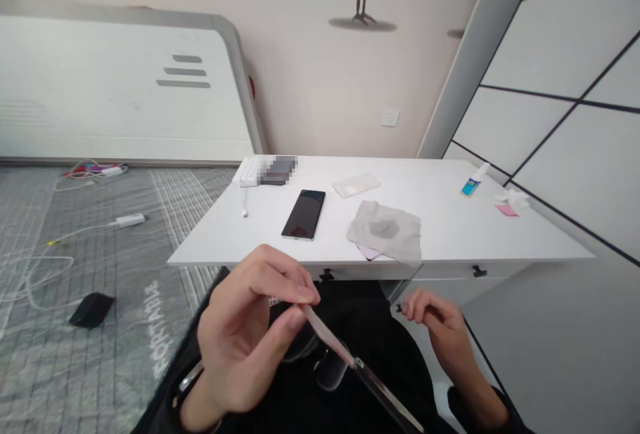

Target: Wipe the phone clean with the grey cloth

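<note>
my left grip [235, 347]: pinched on glasses [329, 336] by one temple, nearside of bench [450, 234] | my right grip [441, 321]: curled, can't tell what's inside | phone [303, 214], grey cloth [407, 231]: on bench

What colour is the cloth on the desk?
The cloth is grey with a darker patch, seen in the head view.

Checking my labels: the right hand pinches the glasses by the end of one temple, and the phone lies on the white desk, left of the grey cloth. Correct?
Wrong hand: the head view shows the left hand pinching the glasses by the temple end. The phone does lie on the white desk, left of the grey cloth.
</note>
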### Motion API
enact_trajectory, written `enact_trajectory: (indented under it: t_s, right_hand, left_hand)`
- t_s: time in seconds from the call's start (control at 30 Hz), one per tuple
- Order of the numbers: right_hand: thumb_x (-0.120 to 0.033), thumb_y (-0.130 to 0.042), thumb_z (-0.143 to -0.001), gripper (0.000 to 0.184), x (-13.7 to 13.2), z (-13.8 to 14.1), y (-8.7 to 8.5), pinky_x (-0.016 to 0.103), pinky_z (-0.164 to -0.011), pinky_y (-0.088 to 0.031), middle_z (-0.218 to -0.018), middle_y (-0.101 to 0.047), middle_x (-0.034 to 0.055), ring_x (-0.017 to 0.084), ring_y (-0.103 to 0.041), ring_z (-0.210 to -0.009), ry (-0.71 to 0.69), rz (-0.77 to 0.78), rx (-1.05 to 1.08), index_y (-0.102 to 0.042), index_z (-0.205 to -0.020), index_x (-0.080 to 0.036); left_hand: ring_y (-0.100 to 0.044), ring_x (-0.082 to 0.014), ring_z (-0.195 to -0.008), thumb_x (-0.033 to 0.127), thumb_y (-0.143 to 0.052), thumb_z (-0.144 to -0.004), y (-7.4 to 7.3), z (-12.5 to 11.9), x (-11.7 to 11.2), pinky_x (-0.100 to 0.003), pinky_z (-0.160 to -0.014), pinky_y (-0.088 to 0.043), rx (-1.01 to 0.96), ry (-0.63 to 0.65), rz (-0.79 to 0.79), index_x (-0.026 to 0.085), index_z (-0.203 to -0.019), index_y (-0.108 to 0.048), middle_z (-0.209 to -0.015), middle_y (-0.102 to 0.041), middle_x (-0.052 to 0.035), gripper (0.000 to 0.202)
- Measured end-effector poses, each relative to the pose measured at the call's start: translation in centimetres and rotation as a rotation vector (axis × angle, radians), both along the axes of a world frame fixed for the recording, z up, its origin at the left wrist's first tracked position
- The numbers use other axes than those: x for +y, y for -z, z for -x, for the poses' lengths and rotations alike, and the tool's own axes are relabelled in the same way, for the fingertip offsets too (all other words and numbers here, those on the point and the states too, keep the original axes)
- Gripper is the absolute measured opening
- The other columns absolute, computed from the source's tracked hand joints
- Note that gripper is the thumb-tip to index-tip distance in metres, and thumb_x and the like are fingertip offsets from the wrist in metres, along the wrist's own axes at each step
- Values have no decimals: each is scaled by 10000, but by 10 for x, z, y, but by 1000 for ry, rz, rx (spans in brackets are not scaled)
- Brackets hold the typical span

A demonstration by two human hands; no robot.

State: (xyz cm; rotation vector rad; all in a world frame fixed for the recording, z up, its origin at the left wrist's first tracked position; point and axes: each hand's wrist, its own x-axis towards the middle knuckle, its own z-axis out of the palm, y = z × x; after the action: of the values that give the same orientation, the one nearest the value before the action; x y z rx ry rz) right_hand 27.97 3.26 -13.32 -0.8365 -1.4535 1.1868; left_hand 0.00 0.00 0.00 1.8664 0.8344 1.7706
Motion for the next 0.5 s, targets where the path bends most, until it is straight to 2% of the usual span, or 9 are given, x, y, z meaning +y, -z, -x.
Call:
enact_trajectory:
  t_s: [0.07,0.13,0.17,0.2,0.27,0.37,0.5]
  right_hand:
    - [-270,-646,-907,64,-13,6,-15,348,-785,-560,-951,-662,62,213,-647,-869,-65,-70,43,-688,-955,-269]
    - [-359,-719,-874,338,-28,18,-30,393,-832,-573,-1197,-617,111,253,-644,-998,-170,-106,1,-646,-1201,-313]
    - [-432,-754,-847,414,-35,26,-36,397,-826,-576,-1215,-598,109,259,-639,-1005,-176,-140,22,-634,-1231,-333]
    - [-491,-769,-829,427,-40,33,-41,387,-805,-577,-1188,-593,94,251,-638,-978,-165,-177,64,-644,-1212,-351]
    - [-519,-756,-842,286,-46,46,-47,331,-724,-563,-1066,-582,52,203,-627,-869,-96,-241,193,-690,-1070,-360]
    - [-409,-695,-926,87,-45,57,-53,278,-641,-521,-925,-554,25,163,-588,-784,45,-259,308,-698,-914,-322]
    - [-393,-658,-959,89,-39,59,-70,268,-564,-477,-817,-531,9,169,-554,-727,208,-304,341,-670,-919,-315]
  left_hand:
    - [-641,-193,-718,252,-637,-930,-4,-12,-3,-344,-605,-564,-53,13,6,233,-940,-679,-808,-599,-41,47]
    - [-627,-181,-704,231,-641,-925,-9,-23,-3,-324,-579,-546,-133,7,15,232,-932,-665,-816,-573,-36,25]
    - [-621,-174,-701,221,-646,-921,-11,-27,-3,-317,-576,-538,-178,-2,23,232,-926,-658,-823,-562,-33,17]
    - [-616,-169,-700,219,-652,-918,-13,-30,-2,-313,-579,-532,-224,-12,35,231,-918,-651,-829,-552,-29,12]
    - [-609,-164,-704,242,-661,-919,-17,-33,-1,-311,-586,-525,-306,-27,73,230,-902,-640,-838,-533,-23,30]
    - [-612,-172,-731,295,-685,-912,-21,-33,-1,-314,-585,-533,-383,-36,131,233,-886,-639,-847,-511,-23,81]
    - [-604,-180,-746,323,-730,-875,-22,-27,-8,-309,-544,-555,-405,-27,210,239,-860,-644,-832,-492,-28,121]
